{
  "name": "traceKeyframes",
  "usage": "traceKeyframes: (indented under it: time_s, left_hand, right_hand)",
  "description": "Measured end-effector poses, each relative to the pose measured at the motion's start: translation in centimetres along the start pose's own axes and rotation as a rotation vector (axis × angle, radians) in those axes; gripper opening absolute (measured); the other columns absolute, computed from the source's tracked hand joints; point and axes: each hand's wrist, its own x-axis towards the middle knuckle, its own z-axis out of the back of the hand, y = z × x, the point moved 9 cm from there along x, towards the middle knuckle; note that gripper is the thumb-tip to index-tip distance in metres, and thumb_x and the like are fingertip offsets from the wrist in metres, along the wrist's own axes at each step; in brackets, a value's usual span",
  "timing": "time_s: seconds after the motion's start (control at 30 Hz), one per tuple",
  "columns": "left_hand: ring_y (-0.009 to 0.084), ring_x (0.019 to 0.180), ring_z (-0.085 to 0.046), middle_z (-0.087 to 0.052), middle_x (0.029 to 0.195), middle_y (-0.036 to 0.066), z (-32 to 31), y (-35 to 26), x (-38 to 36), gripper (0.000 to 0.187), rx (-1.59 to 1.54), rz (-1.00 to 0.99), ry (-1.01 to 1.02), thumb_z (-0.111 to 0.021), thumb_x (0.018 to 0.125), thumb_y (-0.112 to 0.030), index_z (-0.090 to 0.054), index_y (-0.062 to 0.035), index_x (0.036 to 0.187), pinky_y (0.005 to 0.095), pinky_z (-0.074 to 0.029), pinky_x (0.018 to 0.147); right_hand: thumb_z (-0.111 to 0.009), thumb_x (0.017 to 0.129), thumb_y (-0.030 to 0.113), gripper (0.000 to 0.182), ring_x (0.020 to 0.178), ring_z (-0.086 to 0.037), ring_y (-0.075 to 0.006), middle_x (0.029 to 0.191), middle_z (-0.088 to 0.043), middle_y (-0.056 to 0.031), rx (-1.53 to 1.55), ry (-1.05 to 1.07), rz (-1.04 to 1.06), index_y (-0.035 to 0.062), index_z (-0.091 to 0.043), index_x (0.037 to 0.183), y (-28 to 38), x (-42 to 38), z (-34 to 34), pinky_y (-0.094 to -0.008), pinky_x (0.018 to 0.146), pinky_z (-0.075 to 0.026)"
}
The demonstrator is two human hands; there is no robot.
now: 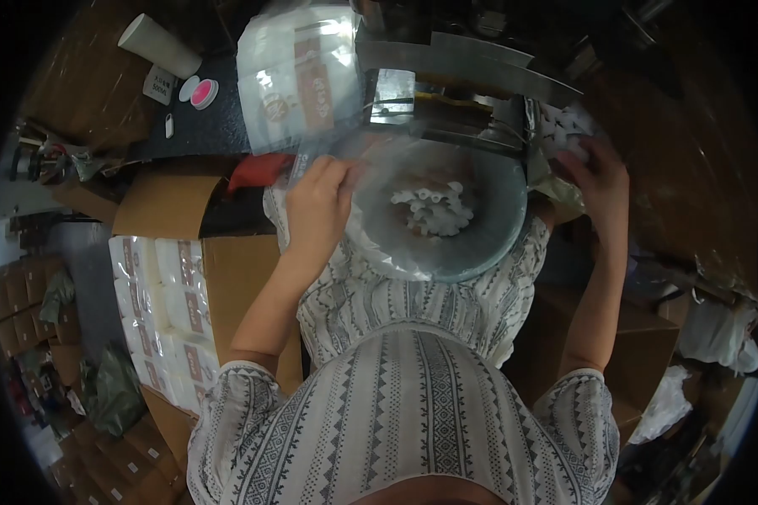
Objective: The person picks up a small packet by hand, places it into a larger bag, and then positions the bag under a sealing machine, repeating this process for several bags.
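Observation:
My left hand point(318, 198) is closed in a pinch at the left side of a round basin point(501, 252). Between its fingertips is what looks like the edge of a clear plastic bag point(387, 156), blurred and stretching over the basin. Small white tube-like pieces point(438, 210) lie heaped in the basin, which rests on my lap. My right hand point(602, 181), thumb and fingers apart, reaches to a pile of small white pieces point(568, 126) at the right of the machine. Whether its fingertips touch one of them I cannot make out.
A metal machine point(446, 109) stands behind the basin. Left of it are printed plastic packs point(299, 80), a white cup point(156, 44) and a small tub with pink contents point(203, 94). An open carton point(244, 295) of wrapped packs stands by my left arm, another carton point(623, 337) at my right.

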Motion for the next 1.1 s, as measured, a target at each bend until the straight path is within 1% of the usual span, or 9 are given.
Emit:
traceKeyframes:
  time_s: [0.33,0.43,0.5,0.57,0.8,0.9,1.0,1.07,1.1]
  left_hand:
    - [0.0284,0.066,-0.06,-0.058,0.076,0.011,-2.8,-3.6,-0.4,0.007,-0.114,-0.156,0.196,-0.066,0.079,-0.006,-0.064,-0.0043,0.086,0.0343,-0.046,0.055]
    - [0.0243,0.064,-0.06,-0.061,0.078,0.012,-5.7,-3.5,-0.5,0.009,-0.322,-0.14,0.379,-0.064,0.083,-0.009,-0.065,-0.0027,0.09,0.03,-0.046,0.055]
    - [0.0204,0.063,-0.061,-0.063,0.077,0.011,-7.4,-4.2,0.2,0.012,-0.423,-0.116,0.457,-0.063,0.085,-0.013,-0.065,-0.0017,0.09,0.0278,-0.046,0.056]
    - [0.0135,0.066,-0.062,-0.064,0.076,0.008,-11.5,-1.0,-0.9,0.018,-0.728,0.612,0.729,-0.062,0.088,-0.018,-0.065,-0.0001,0.092,0.029,-0.045,0.052]
    - [0.0127,0.069,-0.063,-0.062,0.079,0.005,-14.3,0.4,2.3,0.027,-1.177,0.834,0.52,-0.063,0.09,-0.022,-0.064,0.0054,0.094,0.0233,-0.048,0.052]
    - [0.0134,0.066,-0.063,-0.063,0.081,0.007,-14.0,0.8,1.7,0.033,-1.127,0.822,0.566,-0.062,0.091,-0.025,-0.062,0.0068,0.098,0.0235,-0.05,0.053]
    - [0.0234,0.083,-0.065,-0.063,0.094,0.013,-10.2,4.0,4.1,0.043,-0.779,0.533,0.429,-0.064,0.089,-0.03,-0.057,0.0068,0.111,0.0315,-0.053,0.069]
    - [0.0335,0.113,-0.053,-0.055,0.119,0.021,-3.4,4.4,5.3,0.06,0.196,-0.092,-0.137,-0.066,0.085,-0.034,-0.046,0.0041,0.128,0.045,-0.043,0.093]
    - [0.0335,0.113,-0.053,-0.055,0.119,0.021,-3.7,5.3,4.3,0.06,0.19,-0.106,-0.135,-0.066,0.085,-0.034,-0.046,0.0041,0.128,0.045,-0.043,0.093]
  right_hand:
    - [-0.069,0.079,0.006,0.034,0.08,-0.064,-0.0216,0.098,-0.062,-0.0111,0.16,0.275,0.668,0.0043,-0.062,0.112,13.0,-4.7,-6.9,-0.0324,0.069,-0.051]
    - [-0.069,0.08,0.011,0.036,0.084,-0.064,-0.0204,0.1,-0.064,-0.0107,0.32,0.47,0.345,0.0042,-0.059,0.115,10.7,-3.4,-8.1,-0.0312,0.074,-0.051]
    - [-0.069,0.081,0.012,0.035,0.085,-0.064,-0.02,0.1,-0.065,-0.0106,0.346,0.325,0.291,0.0037,-0.06,0.113,8.8,-2.2,-7.5,-0.0306,0.075,-0.051]
    - [-0.069,0.081,0.013,0.033,0.085,-0.064,-0.0195,0.099,-0.066,-0.0105,0.369,0.184,0.24,0.0031,-0.061,0.112,7.2,-1.5,-5.9,-0.03,0.076,-0.051]
    - [-0.066,0.082,0.012,0.027,0.083,-0.065,-0.0266,0.094,-0.067,-0.0156,0.092,0.012,0.19,0.0032,-0.064,0.107,3.5,-1.1,-1.8,-0.0339,0.073,-0.051]
    - [-0.061,0.084,0.012,0.023,0.084,-0.066,-0.0316,0.089,-0.067,-0.017,-0.212,-0.041,0.211,0.004,-0.064,0.106,-1.3,1.6,-2.9,-0.0378,0.074,-0.052]
    - [-0.058,0.085,0.013,0.022,0.087,-0.065,-0.0342,0.089,-0.067,-0.0167,-0.46,0.016,0.152,0.0055,-0.064,0.104,-1.1,2.4,-3.8,-0.0413,0.076,-0.051]
    - [-0.058,0.084,0.014,0.021,0.088,-0.063,-0.036,0.091,-0.067,-0.0171,-0.483,0.041,0.062,0.0071,-0.065,0.102,-1.3,2.1,-4.1,-0.0432,0.077,-0.05]
    - [-0.059,0.083,0.016,0.02,0.089,-0.063,-0.0353,0.093,-0.067,-0.0167,-0.418,0.055,0.073,0.0076,-0.065,0.101,-1.3,2.2,-4.2,-0.043,0.077,-0.05]
